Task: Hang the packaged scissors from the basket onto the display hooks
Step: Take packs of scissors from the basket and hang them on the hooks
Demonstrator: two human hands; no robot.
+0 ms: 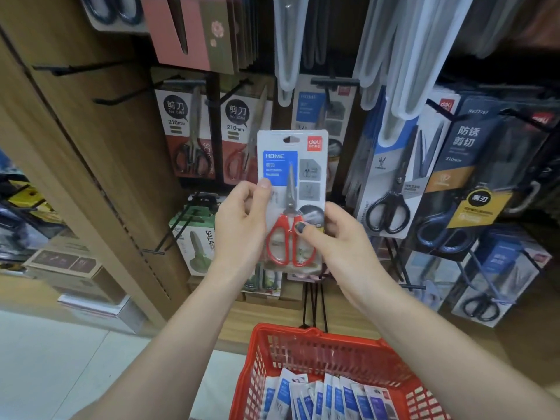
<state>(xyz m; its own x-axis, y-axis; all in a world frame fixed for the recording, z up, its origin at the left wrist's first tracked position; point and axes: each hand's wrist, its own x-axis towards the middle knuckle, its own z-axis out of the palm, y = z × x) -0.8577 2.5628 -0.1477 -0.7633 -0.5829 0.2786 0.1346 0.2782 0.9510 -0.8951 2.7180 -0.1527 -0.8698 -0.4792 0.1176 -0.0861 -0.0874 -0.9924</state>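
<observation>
Leftmost, a wooden side panel (pixel 91 165) slants down the frame, with bare black hooks (pixel 72 69) sticking out of it, well left of the fingers. Next come two brown-and-red scissor cards (pixel 188 131) marked 210mm, hanging above and just behind the left hand's fingertips, and a green pack marked SALA (pixel 197 247) below them, beside the left wrist.

The left hand (pixel 239 225) grips the left edge of the packaged scissors (pixel 292 195); its thumb (pixel 263 192) lies flat on the front of the card near the blue HOME label, and the other fingers curl behind it, out of sight. The pack stands upright between the two hands, in front of the display and touching no hook that can be seen; its hang hole sits at the top, well above both thumbs. The red handles of the scissors lie between the two palms.

The right hand (pixel 339 237) holds the lower right edge, its thumb with a dark-painted nail pressed on the red handle, the remaining fingers wrapped behind the card.

Below both wrists, a red basket (pixel 318 344) holds a row of more packs with blue labels (pixel 330 398), standing on edge.

Right of the right hand's fingers hang black-handled scissors on a white card (pixel 388 189) and dark blue packs with yellow labels (pixel 472 165). Above the fingers hang long clear plastic sleeves (pixel 397 56).
</observation>
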